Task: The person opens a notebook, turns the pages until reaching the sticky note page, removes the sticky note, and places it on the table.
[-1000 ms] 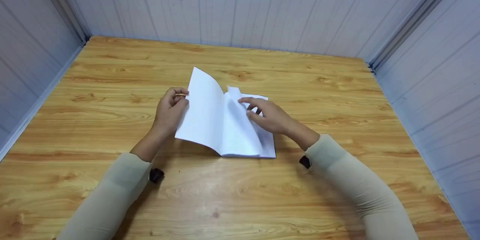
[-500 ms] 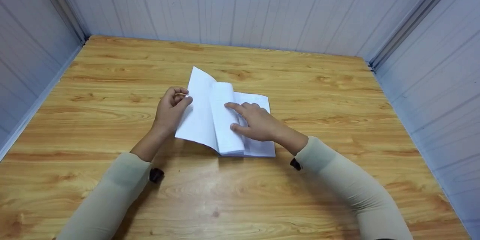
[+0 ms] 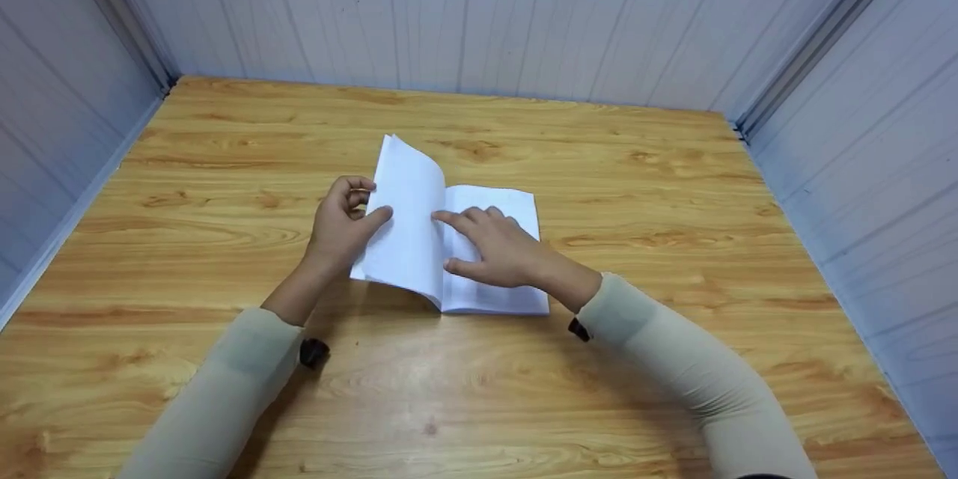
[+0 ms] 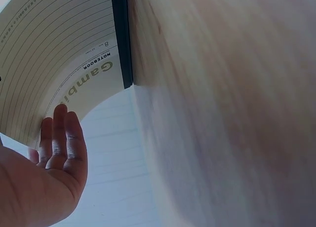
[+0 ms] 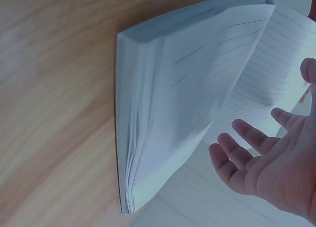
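A notebook (image 3: pixel 490 296) with white lined pages lies open on the wooden table. Its left side, cover and pages together, is raised and curved, and my left hand (image 3: pixel 342 221) pinches it at the outer edge, thumb on the pages and fingers behind. The left wrist view shows the cover (image 4: pixel 74 64), printed "NOTEBOOK", with a dark spine, and the fingers of that hand against it. My right hand (image 3: pixel 498 247) is over the right page, fingers spread, index fingertip near the raised page. In the right wrist view, nothing is in its grasp beside the thick page block (image 5: pixel 187 89).
The wooden table (image 3: pixel 479 404) extends around the notebook on all sides. Pale panelled walls (image 3: pixel 464 15) stand at the back, left and right. A small black device (image 3: pixel 313 352) is at the left sleeve cuff, another (image 3: pixel 578 329) at the right.
A page from the right side has turned over to the left, and my left thumb now lies on it. My right hand has moved left and slightly nearer to me.
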`<state>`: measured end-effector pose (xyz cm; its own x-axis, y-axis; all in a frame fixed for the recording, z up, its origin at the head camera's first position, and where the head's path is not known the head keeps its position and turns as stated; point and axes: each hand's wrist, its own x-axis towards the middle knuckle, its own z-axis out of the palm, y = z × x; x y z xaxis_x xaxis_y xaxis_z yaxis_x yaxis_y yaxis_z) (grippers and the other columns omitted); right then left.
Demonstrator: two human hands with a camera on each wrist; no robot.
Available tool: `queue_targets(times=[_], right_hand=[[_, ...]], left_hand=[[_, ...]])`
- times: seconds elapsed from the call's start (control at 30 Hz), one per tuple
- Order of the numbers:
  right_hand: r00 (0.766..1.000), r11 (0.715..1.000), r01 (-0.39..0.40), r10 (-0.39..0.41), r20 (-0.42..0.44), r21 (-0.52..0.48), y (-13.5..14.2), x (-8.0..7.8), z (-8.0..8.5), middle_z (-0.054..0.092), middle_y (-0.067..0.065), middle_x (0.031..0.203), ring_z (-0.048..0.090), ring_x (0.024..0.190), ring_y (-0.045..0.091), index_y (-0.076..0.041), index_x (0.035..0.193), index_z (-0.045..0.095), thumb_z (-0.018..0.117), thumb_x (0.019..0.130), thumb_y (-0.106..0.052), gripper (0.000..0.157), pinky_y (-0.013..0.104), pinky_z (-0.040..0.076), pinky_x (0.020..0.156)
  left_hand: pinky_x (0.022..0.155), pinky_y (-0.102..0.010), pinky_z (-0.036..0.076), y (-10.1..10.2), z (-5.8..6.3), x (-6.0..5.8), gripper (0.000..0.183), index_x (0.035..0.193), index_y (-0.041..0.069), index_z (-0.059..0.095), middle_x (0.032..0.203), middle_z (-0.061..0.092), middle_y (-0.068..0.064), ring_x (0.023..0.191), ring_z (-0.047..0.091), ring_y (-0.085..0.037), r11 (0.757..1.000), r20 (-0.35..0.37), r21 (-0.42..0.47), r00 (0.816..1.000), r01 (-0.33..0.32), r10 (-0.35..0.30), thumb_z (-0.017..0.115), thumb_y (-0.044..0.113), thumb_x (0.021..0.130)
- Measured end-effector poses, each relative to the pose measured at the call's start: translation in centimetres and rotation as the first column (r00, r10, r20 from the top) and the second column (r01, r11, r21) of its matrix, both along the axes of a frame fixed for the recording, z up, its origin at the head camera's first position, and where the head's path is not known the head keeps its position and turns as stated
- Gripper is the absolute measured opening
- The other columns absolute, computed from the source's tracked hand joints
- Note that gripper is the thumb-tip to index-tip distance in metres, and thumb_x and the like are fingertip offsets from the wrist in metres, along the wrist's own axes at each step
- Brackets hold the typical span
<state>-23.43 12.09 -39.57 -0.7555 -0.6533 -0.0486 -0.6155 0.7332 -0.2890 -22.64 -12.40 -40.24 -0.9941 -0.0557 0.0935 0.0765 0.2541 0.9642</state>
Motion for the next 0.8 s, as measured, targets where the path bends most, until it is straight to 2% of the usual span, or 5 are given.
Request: queue_targets(times=[0.13,0.3,0.53,0.63,0.8], right_hand=[[1.000,1.000,0.014,-0.014,-0.005,-0.015,0.3,-0.1,-0.1,0.048,0.004,0.139,0.047,0.114,0.027,-0.034,0.150,0.029,0.052,0.092,-0.052,0.065,0.049,0.042,0.089],[0.998,0.997,0.062,-0.062,-0.002,-0.036,1.4,-0.9,0.0,0.048,0.004,0.139,0.044,0.123,0.028,-0.027,0.148,0.034,0.052,0.091,-0.052,0.065,0.052,0.039,0.097],[0.989,0.989,0.144,-0.143,-0.041,0.039,3.3,-2.6,-0.5,0.052,0.008,0.136,0.046,0.122,0.031,-0.018,0.137,0.049,0.056,0.090,-0.046,0.055,0.054,0.038,0.099],[0.977,0.973,0.208,-0.201,-0.068,0.105,4.1,-3.2,-0.7,0.052,0.011,0.134,0.046,0.121,0.033,-0.014,0.135,0.052,0.057,0.091,-0.044,0.053,0.054,0.039,0.098],[0.956,0.914,0.293,-0.270,-0.116,0.282,5.2,-3.7,-1.0,0.047,0.016,0.139,0.040,0.127,0.037,-0.006,0.136,0.050,0.054,0.092,-0.047,0.060,0.056,0.035,0.100]], left_hand=[[0.078,-0.017,0.043,-0.1,-0.1,0.0,0.039,0.120,0.002,0.049,0.107,0.065,-0.017,0.092,0.056,-0.009,1.000,-0.010,0.001,1.000,0.001,-0.001,0.063,0.005,0.084],[0.076,-0.018,0.045,-0.4,-0.1,0.1,0.040,0.122,0.005,0.054,0.098,0.068,-0.012,0.088,0.059,-0.011,0.999,-0.036,0.041,0.999,0.012,-0.011,0.059,0.002,0.083],[0.075,-0.021,0.045,-0.8,0.1,0.2,0.037,0.122,0.009,0.062,0.092,0.069,-0.004,0.086,0.058,-0.012,0.996,-0.009,0.088,1.000,0.005,-0.004,0.058,0.004,0.086],[0.075,-0.021,0.048,-0.8,0.2,0.2,0.036,0.122,0.010,0.064,0.100,0.070,-0.008,0.089,0.061,-0.011,0.996,0.004,0.087,1.000,0.004,-0.005,0.057,0.005,0.087],[0.075,-0.021,0.048,-0.7,0.3,0.1,0.035,0.121,0.011,0.065,0.103,0.071,-0.012,0.088,0.062,-0.011,0.998,0.006,0.067,1.000,-0.004,0.004,0.055,0.007,0.088]])
